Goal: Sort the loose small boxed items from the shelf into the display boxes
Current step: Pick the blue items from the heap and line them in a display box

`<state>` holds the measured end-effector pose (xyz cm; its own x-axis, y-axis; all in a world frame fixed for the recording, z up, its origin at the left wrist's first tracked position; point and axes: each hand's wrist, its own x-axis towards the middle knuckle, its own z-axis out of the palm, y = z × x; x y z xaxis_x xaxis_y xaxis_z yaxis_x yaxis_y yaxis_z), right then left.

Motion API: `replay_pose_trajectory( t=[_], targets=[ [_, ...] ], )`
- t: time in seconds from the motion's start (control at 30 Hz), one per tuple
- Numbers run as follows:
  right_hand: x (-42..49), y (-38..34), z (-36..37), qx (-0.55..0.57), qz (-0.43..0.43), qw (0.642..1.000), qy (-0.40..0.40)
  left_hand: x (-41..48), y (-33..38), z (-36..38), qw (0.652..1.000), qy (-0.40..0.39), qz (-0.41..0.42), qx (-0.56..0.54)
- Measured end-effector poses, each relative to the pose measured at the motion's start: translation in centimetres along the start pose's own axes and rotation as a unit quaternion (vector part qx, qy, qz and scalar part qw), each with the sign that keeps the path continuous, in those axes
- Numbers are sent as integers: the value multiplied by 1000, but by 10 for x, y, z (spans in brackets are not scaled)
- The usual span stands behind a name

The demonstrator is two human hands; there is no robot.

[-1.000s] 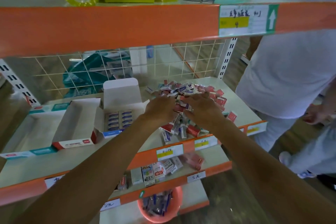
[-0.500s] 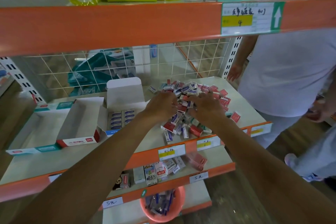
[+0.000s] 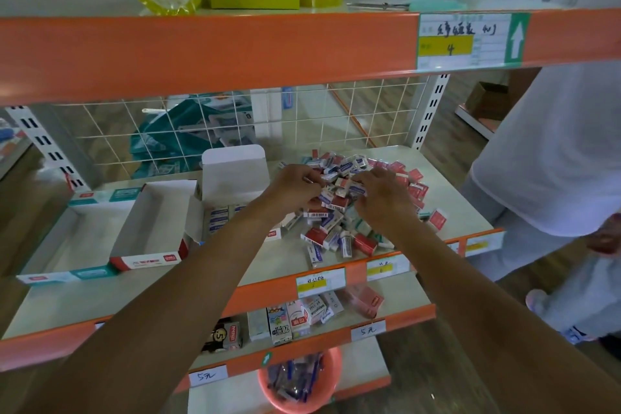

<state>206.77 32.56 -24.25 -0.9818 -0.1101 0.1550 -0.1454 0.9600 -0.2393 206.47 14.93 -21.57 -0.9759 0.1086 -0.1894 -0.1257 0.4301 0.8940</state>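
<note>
My left hand [image 3: 295, 188] and right hand [image 3: 381, 200] pinch small boxes [image 3: 357, 187] off the pile [image 3: 336, 235], gathering a batch for the display box [image 3: 235, 171] left

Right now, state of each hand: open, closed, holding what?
Left hand: closed, pinching a small white box at the edge of the pile.
Right hand: closed, fingers curled round a blue-and-white box on the pile.

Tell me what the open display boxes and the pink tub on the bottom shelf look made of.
Display boxes: thin cardboard, matte white inside, printed outside; folded flaps and creased corners show it. Pink tub: probably moulded plastic, smooth with a slight sheen on its rim, though blur leaves that open.
</note>
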Motion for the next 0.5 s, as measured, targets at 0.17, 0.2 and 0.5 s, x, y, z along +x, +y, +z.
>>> replay_pose_trajectory(
  t=[0.17, 0.2, 0.5],
  targets=[
    [2, -14, -5, 71, -20, 997, 10, -5, -4, -14, 1000, 11, 3, -26],
    [2, -19, -5, 85, -27, 996, 9, -6, -6, -19, 1000, 14, 9, -19],
    [8, -78, 7, 116, -157, 981, -15, -29, -39, -82, 973, 66, -14, 222]
  ],
)
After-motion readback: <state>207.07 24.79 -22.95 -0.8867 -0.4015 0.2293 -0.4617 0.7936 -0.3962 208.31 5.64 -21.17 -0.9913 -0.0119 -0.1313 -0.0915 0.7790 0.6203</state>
